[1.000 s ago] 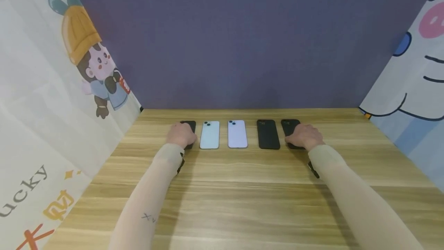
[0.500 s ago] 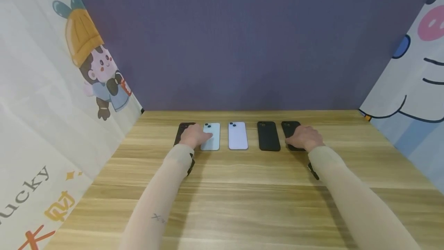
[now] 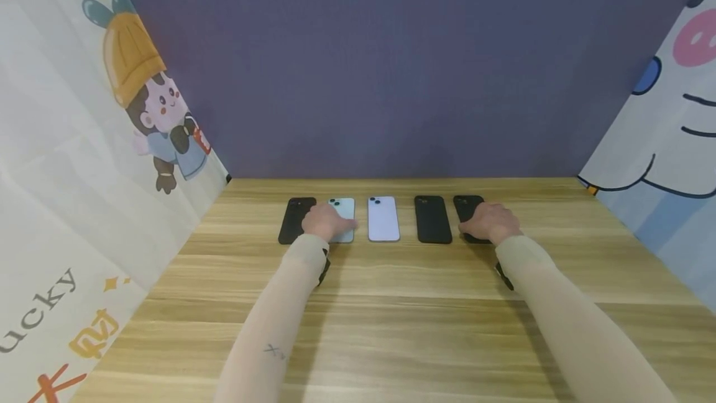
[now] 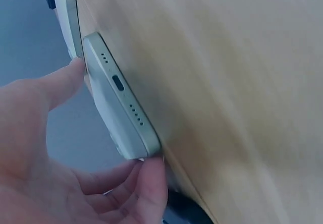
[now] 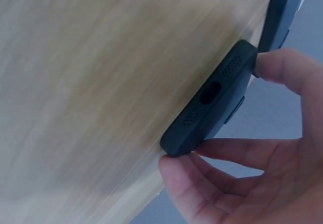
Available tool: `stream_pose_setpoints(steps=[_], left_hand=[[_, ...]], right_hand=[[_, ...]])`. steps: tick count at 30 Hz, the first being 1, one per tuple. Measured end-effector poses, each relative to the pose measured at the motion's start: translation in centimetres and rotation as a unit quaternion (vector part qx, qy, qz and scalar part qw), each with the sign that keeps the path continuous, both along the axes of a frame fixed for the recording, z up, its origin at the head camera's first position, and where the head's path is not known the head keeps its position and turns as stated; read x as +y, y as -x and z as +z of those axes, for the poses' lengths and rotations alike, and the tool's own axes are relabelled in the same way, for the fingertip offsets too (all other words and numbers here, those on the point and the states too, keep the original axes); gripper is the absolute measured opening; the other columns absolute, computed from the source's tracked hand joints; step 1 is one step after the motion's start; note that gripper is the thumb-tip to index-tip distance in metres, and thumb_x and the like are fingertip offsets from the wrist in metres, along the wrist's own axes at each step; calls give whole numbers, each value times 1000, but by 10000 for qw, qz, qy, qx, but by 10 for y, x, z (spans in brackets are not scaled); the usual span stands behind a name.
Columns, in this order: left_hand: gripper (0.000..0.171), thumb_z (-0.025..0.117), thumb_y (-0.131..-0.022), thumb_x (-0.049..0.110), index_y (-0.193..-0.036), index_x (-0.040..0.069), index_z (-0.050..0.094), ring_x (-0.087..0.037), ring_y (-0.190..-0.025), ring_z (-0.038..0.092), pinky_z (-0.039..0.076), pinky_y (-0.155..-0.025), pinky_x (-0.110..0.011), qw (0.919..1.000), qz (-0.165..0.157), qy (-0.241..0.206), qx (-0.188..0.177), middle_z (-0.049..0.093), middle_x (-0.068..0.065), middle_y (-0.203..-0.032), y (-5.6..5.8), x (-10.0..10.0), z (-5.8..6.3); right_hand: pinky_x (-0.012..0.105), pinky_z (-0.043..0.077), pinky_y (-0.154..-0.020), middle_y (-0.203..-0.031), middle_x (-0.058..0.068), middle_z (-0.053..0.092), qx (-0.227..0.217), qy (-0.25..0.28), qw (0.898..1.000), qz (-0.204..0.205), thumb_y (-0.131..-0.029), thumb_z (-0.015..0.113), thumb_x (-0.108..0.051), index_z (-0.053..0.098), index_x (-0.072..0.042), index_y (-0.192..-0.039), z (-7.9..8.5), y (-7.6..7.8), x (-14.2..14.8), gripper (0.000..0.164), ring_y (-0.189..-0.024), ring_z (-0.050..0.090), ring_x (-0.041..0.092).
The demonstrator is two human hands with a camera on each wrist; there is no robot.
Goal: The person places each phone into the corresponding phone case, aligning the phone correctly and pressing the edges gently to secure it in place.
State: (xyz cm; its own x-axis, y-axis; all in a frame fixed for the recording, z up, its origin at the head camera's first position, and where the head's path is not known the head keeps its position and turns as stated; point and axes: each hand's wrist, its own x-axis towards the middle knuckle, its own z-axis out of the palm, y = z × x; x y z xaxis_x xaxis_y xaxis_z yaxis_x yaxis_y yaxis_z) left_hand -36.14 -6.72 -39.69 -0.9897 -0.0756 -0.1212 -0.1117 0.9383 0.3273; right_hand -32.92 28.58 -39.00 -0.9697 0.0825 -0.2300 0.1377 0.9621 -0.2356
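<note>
My left hand [image 3: 327,221] spans a pale mint phone [image 3: 345,209] lying face down on the table. In the left wrist view, its fingers meet one long side of the mint phone [image 4: 113,108] and the thumb lies at the other, close to the neighbouring phone [image 4: 68,17]. At the right end of the row, my right hand [image 3: 493,222] grips a black phone [image 3: 468,204] by its long sides. The right wrist view shows thumb and fingers at opposite edges of that black phone [image 5: 209,98], its charging port facing the camera.
Between the hands lie a lavender phone [image 3: 383,219] and another black phone [image 3: 433,219]. A further black phone [image 3: 293,221] is left of my left hand. The wooden table [image 3: 403,328] ends at a dark purple-grey panel [image 3: 391,67], with printed curtains [image 3: 50,129] at the sides.
My left hand has left the leftmost black phone and moved right to the mint phone. The right hand has stayed on its black phone, and the row looks unmoved.
</note>
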Motion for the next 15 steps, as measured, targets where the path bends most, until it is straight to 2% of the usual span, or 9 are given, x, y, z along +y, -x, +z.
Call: stream_pose_setpoints(steps=[7,10,15], left_hand=[[85,72,-83,61,-129,-9,58,-38,-106,59,56,-79,-45,9997,253,-19,-20,56,-23,-114,2,7,-2],[85,73,-82,57,-132,-10,54,-39,-111,57,56,-83,-48,9985,491,-206,-95,53,-24,-117,5,9,-5],[93,72,-82,61,-139,-8,46,-39,-115,54,54,-88,-51,9953,834,-435,-224,51,-24,-122,11,13,-9]], right_hand=[[55,54,-73,-128,43,51,26,-63,10000,-34,-95,59,-50,60,12,-128,-2,1,1,70,-98,60,49],[53,54,-72,-128,42,52,18,-54,10000,-50,-94,59,-51,61,11,-127,-3,1,2,70,-96,61,47],[52,53,-71,-127,40,54,26,-25,10000,-44,-94,60,-51,62,10,-126,-2,1,2,69,-96,61,47]])
